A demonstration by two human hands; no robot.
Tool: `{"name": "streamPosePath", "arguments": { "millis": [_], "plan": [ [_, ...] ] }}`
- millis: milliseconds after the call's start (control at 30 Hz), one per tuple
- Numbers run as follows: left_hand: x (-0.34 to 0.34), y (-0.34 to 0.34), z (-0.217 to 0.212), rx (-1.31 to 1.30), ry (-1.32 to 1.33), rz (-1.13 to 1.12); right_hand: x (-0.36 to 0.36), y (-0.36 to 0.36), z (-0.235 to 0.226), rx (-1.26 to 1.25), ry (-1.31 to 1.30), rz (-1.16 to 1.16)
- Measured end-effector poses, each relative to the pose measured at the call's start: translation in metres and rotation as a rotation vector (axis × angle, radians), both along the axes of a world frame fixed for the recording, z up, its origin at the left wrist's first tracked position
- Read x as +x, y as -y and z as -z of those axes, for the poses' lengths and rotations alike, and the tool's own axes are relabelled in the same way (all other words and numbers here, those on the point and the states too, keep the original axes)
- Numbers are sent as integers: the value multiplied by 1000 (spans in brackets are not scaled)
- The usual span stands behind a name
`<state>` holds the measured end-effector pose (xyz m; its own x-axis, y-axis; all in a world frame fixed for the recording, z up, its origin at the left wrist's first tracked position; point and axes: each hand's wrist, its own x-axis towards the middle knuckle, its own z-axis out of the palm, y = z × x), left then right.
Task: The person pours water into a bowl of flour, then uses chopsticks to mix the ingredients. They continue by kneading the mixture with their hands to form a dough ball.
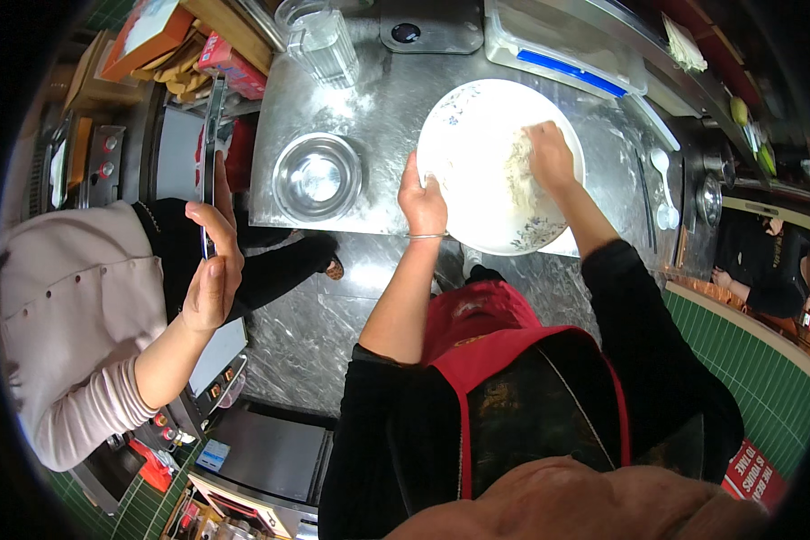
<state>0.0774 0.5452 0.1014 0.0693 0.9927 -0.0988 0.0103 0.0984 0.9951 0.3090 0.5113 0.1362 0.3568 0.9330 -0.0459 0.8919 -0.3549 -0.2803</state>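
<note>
At the table's front edge: white bowl (468,180) with blue flower prints; hours below run from its middle, 12 pointing away from the wearer.
Bowl contents: pale floury mixture (517,184), just off the middle toward 3 o'clock.
Left hand (423,205): gripping the bowl's rim at 8 o'clock.
Right hand (552,160): inside the bowl toward 2 o'clock, fingers bent down into the mixture; cannot tell whether they are closed on any of it.
Standing in the way: right hand and forearm, covering some of the mixture and the rim at 4 o'clock.
9 o'clock: steel bowl (317,177), apart from the white bowl; farther out, a co-worker (81,279) holding up a phone (211,171), edge-on.
10 o'clock: clear pitcher (324,56).
11 o'clock: flat kitchen scale (450,38).
1 o'clock: clear plastic box (549,36) with a blue strip, near the bowl.
3 o'clock: thin black stick (645,193) and white spoon-like utensil (661,164).
Surface: steel table (387,117), smeared with white powder.
Room: grey marbled floor (360,315); green wall tiles (720,351); a 2nd person (769,261) far out toward 4 o'clock.
</note>
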Motion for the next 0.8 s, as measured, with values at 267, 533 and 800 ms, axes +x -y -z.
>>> {"name": "streamPosePath", "arguments": {
  "millis": [267, 533, 800],
  "plan": [
    [2, 1, -6, 69, -36, -50, -56, 40, 18, -77, 258, -343],
    [0, 4, -13, 74, 0, -15, -65, -53, 43, -174, 35, -102],
    [0, 3, -14, 26, -58, -22, -16, 38, 5, -89, 184, -221]
  ]
}}
